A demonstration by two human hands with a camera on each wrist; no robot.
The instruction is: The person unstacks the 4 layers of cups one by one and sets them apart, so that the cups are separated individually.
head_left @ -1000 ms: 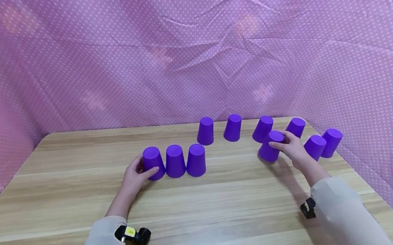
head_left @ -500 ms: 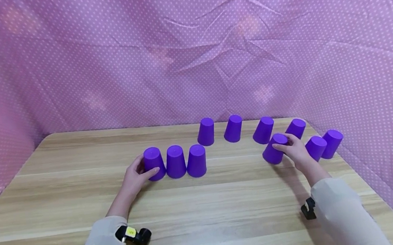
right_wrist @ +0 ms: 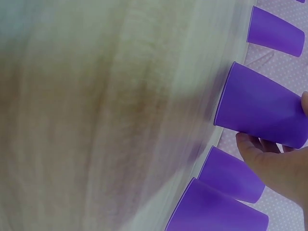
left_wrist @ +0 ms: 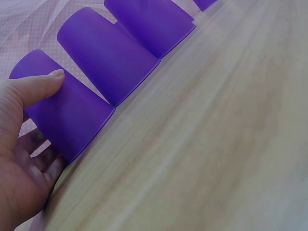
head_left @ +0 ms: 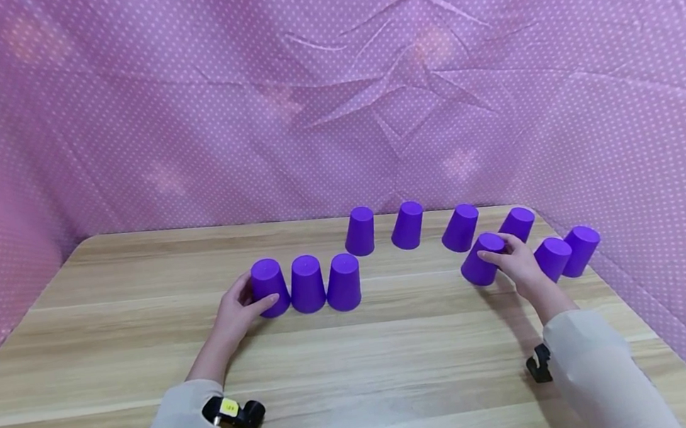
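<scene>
My left hand [head_left: 233, 313] holds the leftmost purple plastic cup [head_left: 266, 280], thumb on the near side and fingers round the left and back. The cup stands upside down, its rim on the table in the left wrist view. Two more upturned cups, a middle cup [head_left: 307, 286] and a right-hand cup [head_left: 344, 284], continue the row, rims touching or nearly so. Over on the right, my right hand [head_left: 522, 270] grips another upturned purple cup [head_left: 479, 267] between thumb and fingers. Whether that cup's rim touches the table, I cannot tell.
Behind, several upturned purple cups stand apart, among them a back cup [head_left: 360, 233] and a corner cup [head_left: 516, 224]. Two cups, one a right-edge cup [head_left: 581, 249], overlap beyond my right hand. A pink dotted cloth [head_left: 329, 101] surrounds the wooden table [head_left: 363, 376].
My right hand has shifted its cup slightly to the right, away from the row of three. The left hand has stayed in place on its cup.
</scene>
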